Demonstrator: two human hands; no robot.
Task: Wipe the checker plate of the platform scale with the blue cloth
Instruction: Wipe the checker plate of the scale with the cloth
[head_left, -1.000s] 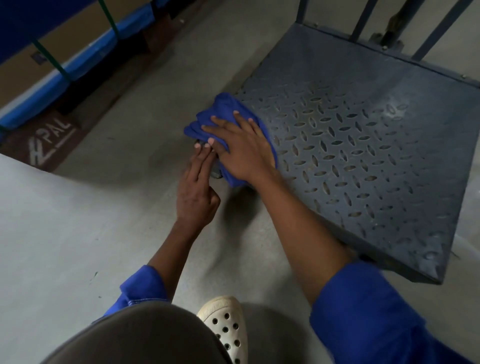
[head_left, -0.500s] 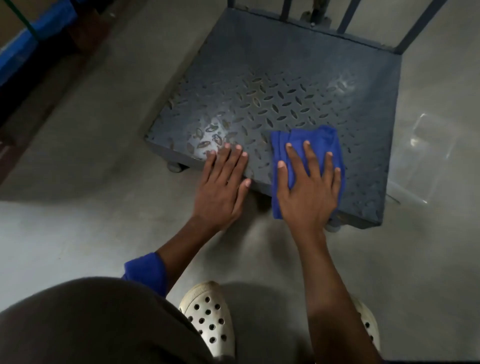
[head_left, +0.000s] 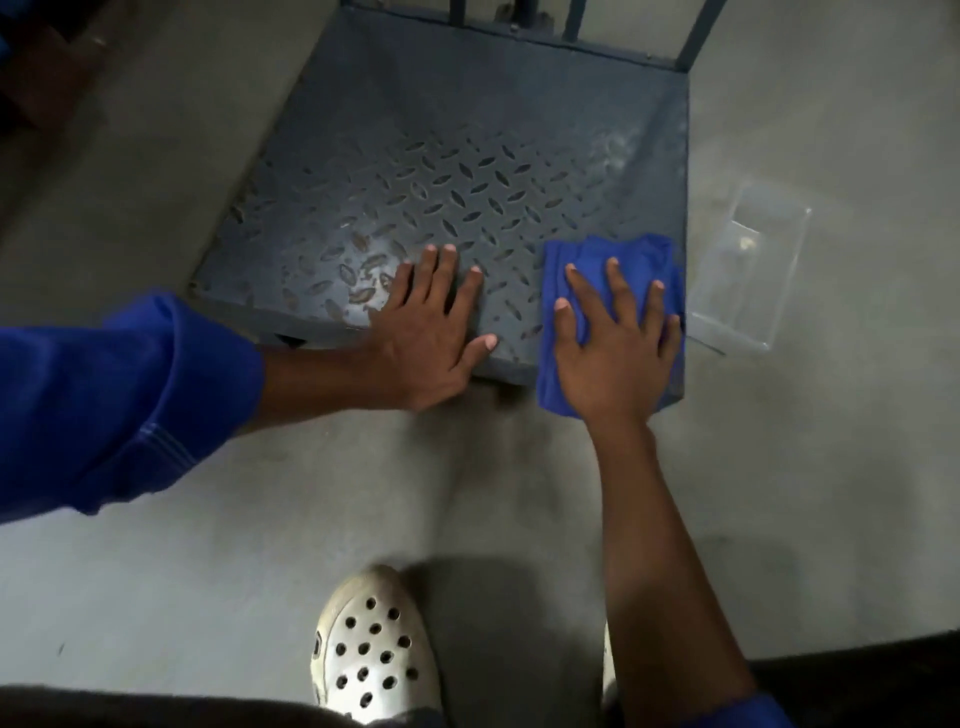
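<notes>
Checker plate of the platform scale fills the upper middle of the head view, dark grey steel with a raised diamond tread, sitting low on the concrete floor. Blue cloth, folded, lies on the plate's near right corner, its near end draped over the front edge. The right hand presses flat on top of the cloth with fingers spread; its grip is not closed around the fabric, the palm and fingers simply bear down on it. The left hand rests palm-down on the bare plate just left of the cloth, fingers extended and splayed, thumb toward the cloth, holding nothing; the heel of the hand overhangs the front edge. A rolled blue sleeve covers the left forearm up to near the wrist. Just right of the plate, on the floor, stands a clear plastic container. Upright steel bars rise from the plate's far edge. A white perforated clog shows at the bottom of the view, toes pointing at the scale
</notes>
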